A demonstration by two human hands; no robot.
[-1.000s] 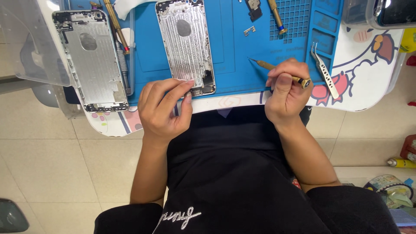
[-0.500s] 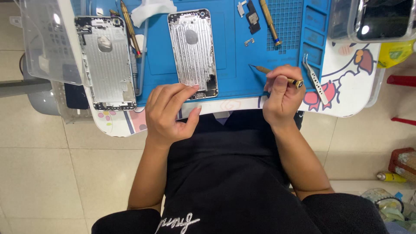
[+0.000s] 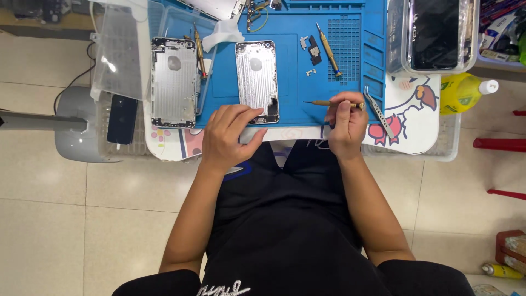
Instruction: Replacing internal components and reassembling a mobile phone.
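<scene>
While your left hand (image 3: 227, 137) lay open, fingers touching the near end of the middle phone shell (image 3: 257, 81) on the blue mat (image 3: 296, 71), your right hand (image 3: 344, 123) gripped a screwdriver (image 3: 329, 103) just beside the tweezers (image 3: 379, 112).

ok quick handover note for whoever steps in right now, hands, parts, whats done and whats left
Left hand: fingers resting on the near end of the silver phone housing on the blue mat.
Right hand: gripping a small screwdriver, tip pointing toward that housing, not touching it.
Second housing lies left; tweezers right.
Done: housing is stripped, small parts lie on the mat.
Left: cannot tell from here.
</scene>
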